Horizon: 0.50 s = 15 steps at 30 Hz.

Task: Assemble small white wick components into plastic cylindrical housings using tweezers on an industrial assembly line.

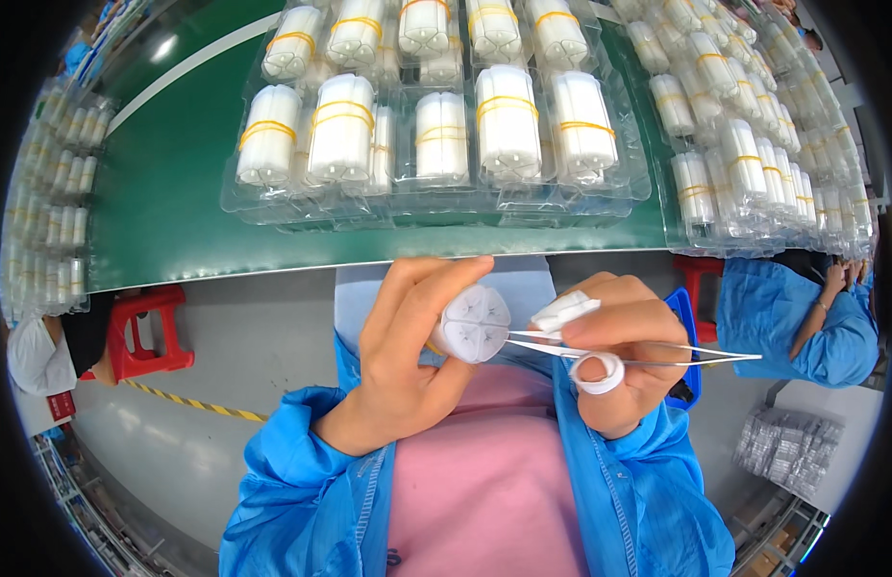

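"One green table (167,221) across 12 o'clock. On it, stacked clear trays (446,204) of banded white rolls (508,120). Hands?"

"Left hand (403,370), 8 o'clock: fingers curled round a white bundle (477,324). Right hand (638,322), toward 4: clamped on tweezers (677,363)."

"Bundle's position?"

"Near dial centre, just short of the table edge, segmented end facing the camera. Looks light, fairly stiff, smooth enough to slip. I'd grip round the sides, gently; the end face looks delicate."

"Tweezers?"

"Thin, springy by the look; best held mid-shank. Tips point to 9, at the bundle's rim. Contact: cannot tell."

"Smaller bits?"

"White folded piece (564,311) at the right forefinger, worn or held unclear. White ring (614,373) round the thumb."
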### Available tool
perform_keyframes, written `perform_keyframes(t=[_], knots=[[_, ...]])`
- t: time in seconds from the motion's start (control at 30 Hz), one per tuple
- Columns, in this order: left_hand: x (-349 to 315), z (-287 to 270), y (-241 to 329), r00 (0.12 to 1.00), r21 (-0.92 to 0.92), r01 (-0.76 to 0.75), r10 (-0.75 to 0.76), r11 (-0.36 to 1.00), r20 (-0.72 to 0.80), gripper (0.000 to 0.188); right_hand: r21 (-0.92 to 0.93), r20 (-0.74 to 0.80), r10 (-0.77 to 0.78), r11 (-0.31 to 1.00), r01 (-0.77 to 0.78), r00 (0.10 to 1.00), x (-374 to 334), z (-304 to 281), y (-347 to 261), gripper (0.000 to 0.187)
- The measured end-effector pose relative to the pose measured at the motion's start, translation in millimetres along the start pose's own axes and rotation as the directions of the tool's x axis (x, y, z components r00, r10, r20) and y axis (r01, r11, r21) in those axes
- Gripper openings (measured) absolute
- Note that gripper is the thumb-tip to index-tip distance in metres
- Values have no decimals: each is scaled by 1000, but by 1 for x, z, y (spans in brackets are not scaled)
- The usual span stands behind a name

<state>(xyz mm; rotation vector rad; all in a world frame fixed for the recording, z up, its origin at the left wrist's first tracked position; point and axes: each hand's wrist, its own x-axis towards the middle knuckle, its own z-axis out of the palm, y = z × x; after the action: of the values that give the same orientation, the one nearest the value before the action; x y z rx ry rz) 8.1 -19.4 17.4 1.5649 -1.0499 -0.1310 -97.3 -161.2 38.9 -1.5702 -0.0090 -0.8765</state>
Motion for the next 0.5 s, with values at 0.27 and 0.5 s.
perform_keyframes(t=[0.27, 0.5], knots=[[49, -16, 15, 976, 350, -169, 207, 922, -74, 50, 220, -231, 88, 975, -36, 969, -2, -10, 4, 22], [122, -19, 0, 986, 693, -127, 165, 710, 12, 34, 224, -262, 97, 974, -38, 960, -4, -20, 4, 20]])
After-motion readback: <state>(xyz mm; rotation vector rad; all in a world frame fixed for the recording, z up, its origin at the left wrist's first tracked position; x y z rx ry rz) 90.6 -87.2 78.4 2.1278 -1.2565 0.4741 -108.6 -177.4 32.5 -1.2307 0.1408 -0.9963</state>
